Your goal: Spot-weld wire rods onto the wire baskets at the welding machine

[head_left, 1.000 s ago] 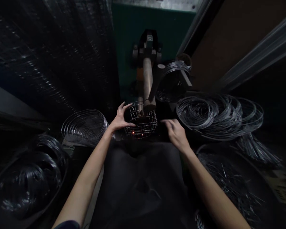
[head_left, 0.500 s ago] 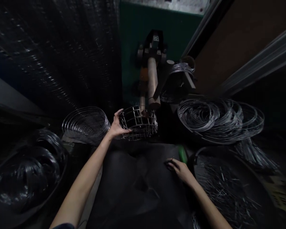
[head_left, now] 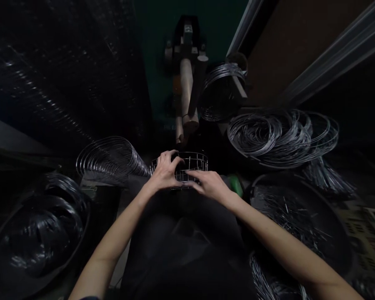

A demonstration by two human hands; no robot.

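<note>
A small round wire cage (head_left: 192, 161) sits just in front of me, below a machine's metal rod (head_left: 186, 98). My left hand (head_left: 165, 171) curls over the cage's near left rim, fingers wrapped round the wires. My right hand (head_left: 210, 186) comes in from the right and presses its fingers against the cage's near side, beside the left hand. What the right fingers pinch is too dark to make out. A dark cloth (head_left: 181, 241) covers my lap below both forearms.
A coil of wire rings (head_left: 111, 160) lies to the left, with a dark tub of coils (head_left: 34, 237) nearer. Loose wire hoops (head_left: 281, 137) pile up on the right. A bin of short wire pieces (head_left: 296, 221) and a green object (head_left: 235, 186) sit at right.
My right hand has come up from beside the green object to the cage's near side. The cage has moved down from the machine's rod towards me, still in my left hand.
</note>
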